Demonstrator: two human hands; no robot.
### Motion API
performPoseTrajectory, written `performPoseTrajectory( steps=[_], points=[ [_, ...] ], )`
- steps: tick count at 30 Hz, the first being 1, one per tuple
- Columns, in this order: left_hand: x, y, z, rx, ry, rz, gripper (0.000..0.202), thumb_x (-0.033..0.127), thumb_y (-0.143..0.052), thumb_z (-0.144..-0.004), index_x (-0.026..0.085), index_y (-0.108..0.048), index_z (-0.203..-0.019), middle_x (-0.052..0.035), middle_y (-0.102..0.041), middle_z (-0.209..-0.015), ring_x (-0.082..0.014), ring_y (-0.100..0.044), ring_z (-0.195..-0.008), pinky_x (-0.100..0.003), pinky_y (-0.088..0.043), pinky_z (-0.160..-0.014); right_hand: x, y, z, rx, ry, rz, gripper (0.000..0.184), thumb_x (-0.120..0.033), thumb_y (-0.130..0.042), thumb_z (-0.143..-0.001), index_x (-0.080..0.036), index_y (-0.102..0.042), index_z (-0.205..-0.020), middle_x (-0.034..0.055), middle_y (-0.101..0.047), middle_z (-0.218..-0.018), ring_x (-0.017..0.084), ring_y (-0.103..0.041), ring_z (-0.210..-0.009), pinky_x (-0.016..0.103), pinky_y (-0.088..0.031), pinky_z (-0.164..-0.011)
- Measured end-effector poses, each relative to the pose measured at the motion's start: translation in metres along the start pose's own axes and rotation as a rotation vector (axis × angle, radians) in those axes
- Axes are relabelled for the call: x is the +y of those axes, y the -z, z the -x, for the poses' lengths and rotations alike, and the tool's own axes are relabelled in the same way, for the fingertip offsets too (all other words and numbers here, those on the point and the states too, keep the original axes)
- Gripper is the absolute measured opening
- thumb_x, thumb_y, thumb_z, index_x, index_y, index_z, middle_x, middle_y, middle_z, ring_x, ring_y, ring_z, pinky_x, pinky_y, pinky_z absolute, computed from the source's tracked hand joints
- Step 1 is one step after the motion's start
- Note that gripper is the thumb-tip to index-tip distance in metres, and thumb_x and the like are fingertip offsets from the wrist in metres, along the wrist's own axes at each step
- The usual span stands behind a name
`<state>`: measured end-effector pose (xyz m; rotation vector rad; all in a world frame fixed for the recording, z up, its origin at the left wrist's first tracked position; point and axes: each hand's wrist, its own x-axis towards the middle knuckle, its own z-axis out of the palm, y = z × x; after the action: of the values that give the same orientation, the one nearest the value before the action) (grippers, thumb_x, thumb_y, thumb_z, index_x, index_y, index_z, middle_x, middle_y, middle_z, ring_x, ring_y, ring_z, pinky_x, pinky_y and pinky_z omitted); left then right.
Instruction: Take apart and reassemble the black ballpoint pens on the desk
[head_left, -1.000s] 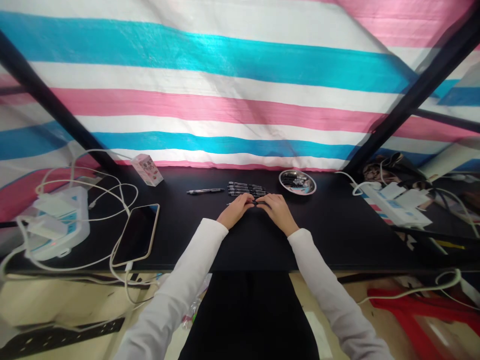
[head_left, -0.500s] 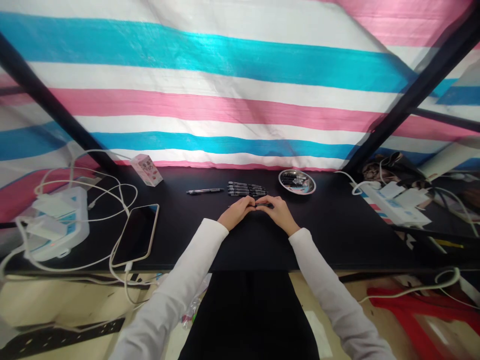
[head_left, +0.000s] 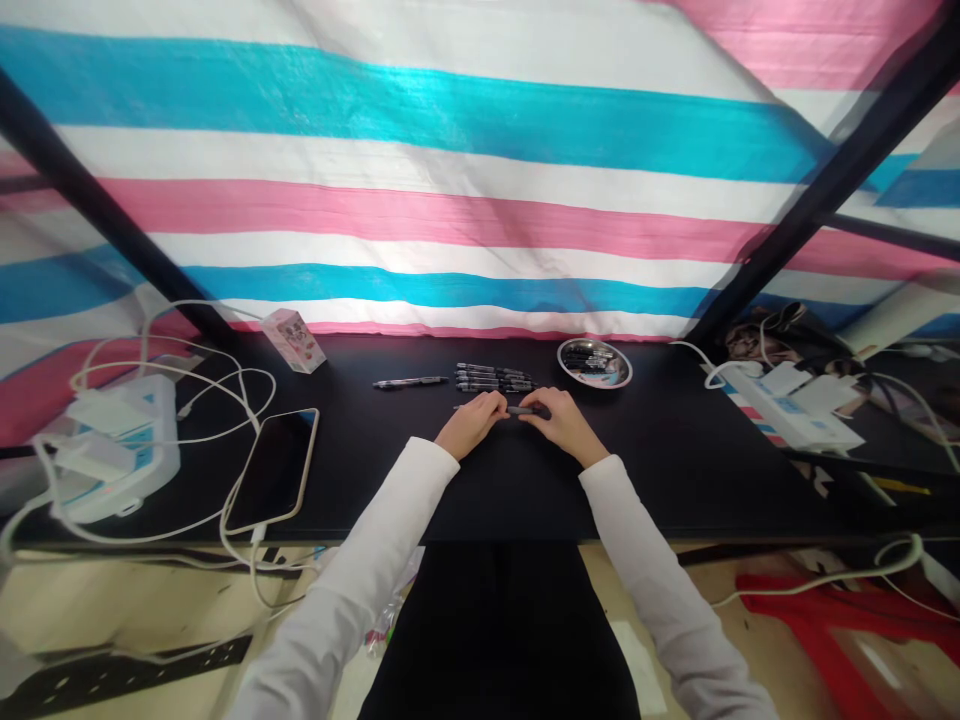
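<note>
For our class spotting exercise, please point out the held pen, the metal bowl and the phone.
Held pen (head_left: 517, 410): head view, on its exposed middle stretch.
Metal bowl (head_left: 625, 370): head view, on its right inner wall.
Phone (head_left: 273, 470): head view, on its dark screen.

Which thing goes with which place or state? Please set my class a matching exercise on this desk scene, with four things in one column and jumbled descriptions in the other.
Things:
1. phone
2. metal dish
3. pen-like piece
4. small box

Descriptions:
A. round and shiny, with slim dark items inside
B. pink and white, at the back left of the table
C. dark-screened, with a white cable plugged into it
D. gripped by the fingers of the left hand and the right hand

Pairs: 1-C, 2-A, 3-D, 4-B
</note>
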<state>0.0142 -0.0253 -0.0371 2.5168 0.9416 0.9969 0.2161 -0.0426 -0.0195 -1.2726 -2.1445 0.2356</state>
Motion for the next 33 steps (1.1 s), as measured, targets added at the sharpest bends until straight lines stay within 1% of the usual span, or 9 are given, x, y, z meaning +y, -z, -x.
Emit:
performPoseTrajectory(
  steps=[2,5,7,10,12,15,20,25,33],
  points=[
    [-0.0006,0.0004,0.0003,-0.002,-0.030,-0.025,0.009,0.022,-0.042,-0.092,0.019,-0.046,-0.085,-0.0002,-0.053,-0.084,-0.0126,-0.052,-0.081,-0.024,-0.042,-0.076,0.0003,0.0004,0.0005,-0.012,0.010,0.015,0.013,-0.033,-0.058,-0.083,-0.021,-0.063,-0.084,0.0019,-0.065,-0.081,0.016,-0.055,-0.078,0.031,-0.035,-0.075],
    [0.0001,0.0003,0.0000,-0.003,-0.092,-0.052,0.011,0.018,-0.039,-0.092,0.019,-0.047,-0.084,-0.0002,-0.052,-0.080,-0.0129,-0.050,-0.080,-0.024,-0.041,-0.075,-0.0024,0.0001,0.0012,-0.046,0.001,0.030,0.031,-0.033,-0.044,-0.091,-0.019,-0.063,-0.071,0.0031,-0.063,-0.077,0.016,-0.054,-0.078,0.031,-0.034,-0.075],
    [0.0006,0.0006,-0.0005,0.001,-0.106,-0.056,0.011,0.017,-0.039,-0.092,0.019,-0.047,-0.084,-0.0001,-0.052,-0.080,-0.0127,-0.050,-0.079,-0.024,-0.041,-0.074,-0.0045,0.0003,0.0016,-0.050,-0.014,0.031,0.037,-0.034,-0.038,-0.094,-0.019,-0.063,-0.069,0.0040,-0.063,-0.079,0.016,-0.054,-0.080,0.032,-0.033,-0.075],
    [0.0005,0.0021,-0.0007,0.015,-0.093,-0.063,0.011,0.016,-0.039,-0.091,0.019,-0.047,-0.086,-0.0002,-0.052,-0.081,-0.0124,-0.049,-0.079,-0.024,-0.040,-0.074,-0.0060,0.0015,0.0015,0.011,-0.028,0.014,0.023,-0.040,-0.052,-0.086,-0.020,-0.062,-0.087,0.0044,-0.062,-0.089,0.018,-0.054,-0.085,0.032,-0.034,-0.076],
    [0.0004,0.0034,-0.0007,0.019,-0.094,-0.069,0.011,0.015,-0.038,-0.091,0.019,-0.047,-0.084,-0.0005,-0.053,-0.082,-0.0126,-0.049,-0.079,-0.024,-0.040,-0.074,-0.0054,0.0016,0.0011,0.029,-0.019,-0.007,0.023,-0.040,-0.060,-0.081,-0.020,-0.061,-0.092,0.0037,-0.062,-0.088,0.018,-0.054,-0.083,0.031,-0.034,-0.076],
    [0.0017,0.0047,-0.0008,0.001,-0.124,-0.087,0.015,0.014,-0.038,-0.091,0.019,-0.045,-0.079,-0.0008,-0.052,-0.080,-0.0132,-0.047,-0.078,-0.024,-0.040,-0.075,-0.0028,-0.0001,0.0004,0.004,-0.004,-0.010,0.016,-0.036,-0.056,-0.085,-0.020,-0.061,-0.085,0.0028,-0.062,-0.081,0.017,-0.053,-0.078,0.031,-0.034,-0.074],
    [0.0042,0.0055,-0.0013,-0.019,-0.143,-0.075,0.017,0.012,-0.036,-0.090,0.019,-0.044,-0.077,-0.0009,-0.051,-0.079,-0.0132,-0.047,-0.079,-0.024,-0.039,-0.076,-0.0012,-0.0046,-0.0002,-0.045,-0.025,0.035,0.033,-0.031,-0.039,-0.093,-0.019,-0.058,-0.069,0.0038,-0.061,-0.077,0.017,-0.052,-0.079,0.031,-0.032,-0.073],
    [0.0023,0.0058,-0.0011,-0.017,-0.122,-0.081,0.017,0.014,-0.035,-0.091,0.019,-0.044,-0.077,-0.0011,-0.049,-0.077,-0.0136,-0.045,-0.077,-0.025,-0.038,-0.075,-0.0030,-0.0042,-0.0001,-0.009,-0.020,-0.012,0.020,-0.038,-0.052,-0.086,-0.020,-0.060,-0.086,0.0039,-0.063,-0.087,0.017,-0.054,-0.081,0.030,-0.033,-0.074],
    [0.0080,0.0035,-0.0023,-0.047,-0.135,-0.128,0.022,0.016,-0.033,-0.092,0.019,-0.046,-0.075,-0.0010,-0.050,-0.074,-0.0140,-0.047,-0.073,-0.025,-0.039,-0.071,-0.0011,-0.0079,-0.0010,0.002,-0.013,0.009,0.018,-0.031,-0.052,-0.087,-0.020,-0.064,-0.079,0.0036,-0.065,-0.083,0.017,-0.055,-0.080,0.031,-0.033,-0.074]
  ],
)
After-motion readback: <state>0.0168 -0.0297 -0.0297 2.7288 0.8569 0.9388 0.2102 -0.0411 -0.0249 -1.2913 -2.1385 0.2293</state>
